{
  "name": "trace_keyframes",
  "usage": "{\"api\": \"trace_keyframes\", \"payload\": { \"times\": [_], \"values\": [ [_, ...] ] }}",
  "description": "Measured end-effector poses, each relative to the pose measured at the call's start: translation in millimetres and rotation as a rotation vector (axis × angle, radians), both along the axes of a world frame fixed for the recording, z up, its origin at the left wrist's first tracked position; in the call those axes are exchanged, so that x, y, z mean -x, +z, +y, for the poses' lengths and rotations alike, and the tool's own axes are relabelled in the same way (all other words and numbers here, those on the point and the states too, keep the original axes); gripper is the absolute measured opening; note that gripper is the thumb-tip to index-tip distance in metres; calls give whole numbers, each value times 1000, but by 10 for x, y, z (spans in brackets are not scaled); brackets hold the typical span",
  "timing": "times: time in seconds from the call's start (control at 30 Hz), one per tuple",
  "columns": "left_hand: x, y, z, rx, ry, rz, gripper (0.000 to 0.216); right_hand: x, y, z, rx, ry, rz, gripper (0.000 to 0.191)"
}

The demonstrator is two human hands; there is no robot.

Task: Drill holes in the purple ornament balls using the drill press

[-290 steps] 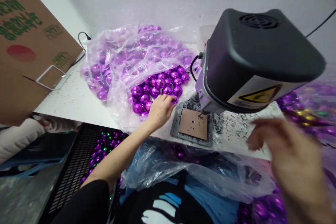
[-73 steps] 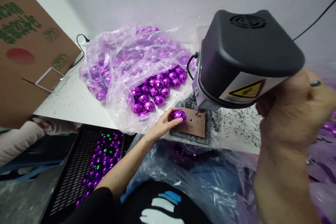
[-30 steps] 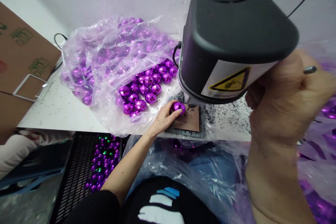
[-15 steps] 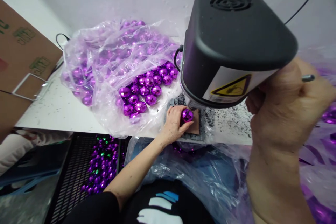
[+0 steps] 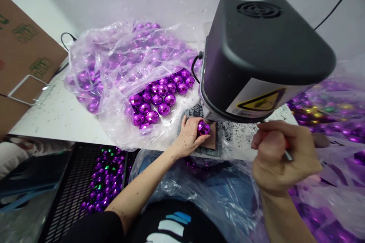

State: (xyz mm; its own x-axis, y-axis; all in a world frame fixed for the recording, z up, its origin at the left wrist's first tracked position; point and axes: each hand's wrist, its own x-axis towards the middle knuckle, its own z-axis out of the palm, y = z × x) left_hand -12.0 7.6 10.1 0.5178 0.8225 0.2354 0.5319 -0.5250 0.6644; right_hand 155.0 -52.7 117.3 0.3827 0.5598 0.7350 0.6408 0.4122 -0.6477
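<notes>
My left hand (image 5: 191, 136) is closed around a shiny purple faceted ball (image 5: 203, 127), holding it on a small brown board (image 5: 209, 141) over a grey metal base. Directly above the ball is the underside of a black bench drill press (image 5: 268, 45), with a vent on top and a yellow warning label. To the right of its housing, my right hand (image 5: 285, 155) is wrapped around a lever (image 5: 289, 155); a bit of red and a metal rod end show between the fingers. Where the tool tip meets the ball is mostly hidden.
A clear plastic bag (image 5: 114, 129) spills many purple balls (image 5: 152, 116) left of the machine. Dark shavings litter the white table (image 5: 82, 121). A cardboard box (image 5: 25, 45) stands far left, a black crate (image 5: 65, 182) with shiny balls below. More bagged balls (image 5: 327, 117) lie right.
My right hand has swung down and left, away from the housing's side, with the lever in it. My left hand stays on the ball. The view has shifted slightly.
</notes>
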Motion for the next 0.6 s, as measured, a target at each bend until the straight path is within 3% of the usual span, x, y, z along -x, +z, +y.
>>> {"api": "trace_keyframes", "payload": {
  "times": [0.13, 0.6],
  "values": [
    [5, 12, -13, 3, 3, -5, 51, -63, -197, 47, -104, 23, -50, 11],
    [-1, -7, -20, -6, 26, 6, 43, -38, -346, 128, -188, 17, -101, 12]
  ]
}}
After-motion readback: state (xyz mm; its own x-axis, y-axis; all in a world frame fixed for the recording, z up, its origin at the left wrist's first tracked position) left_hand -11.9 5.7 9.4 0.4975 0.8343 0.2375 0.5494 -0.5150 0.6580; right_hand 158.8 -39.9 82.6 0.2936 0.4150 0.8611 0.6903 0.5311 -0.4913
